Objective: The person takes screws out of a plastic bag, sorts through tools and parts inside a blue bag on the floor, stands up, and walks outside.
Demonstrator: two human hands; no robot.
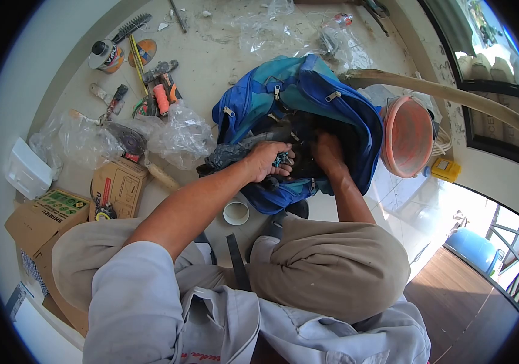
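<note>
A blue and teal zippered bag (259, 82) lies open on the floor in front of my crossed legs. At its left opening, my left hand (267, 161) is curled, palm partly up, around a cluster of small dark and teal pieces (281, 159), too small to name. Crumpled dark plastic (226, 156) sits just beside that hand at the bag's edge. My right hand (328, 150) reaches down into the dark inside of the bag; its fingertips are hidden in shadow, and what they touch cannot be seen.
Left of the bag lie a hammer (161, 71), an orange string roll (161, 99), clear plastic (186, 136), a can (106, 56) and cardboard boxes (117, 189). To the right are an orange bucket (406, 136), a long wooden handle (441, 90) and a yellow bottle (445, 170). A white ring (235, 212) lies near my feet.
</note>
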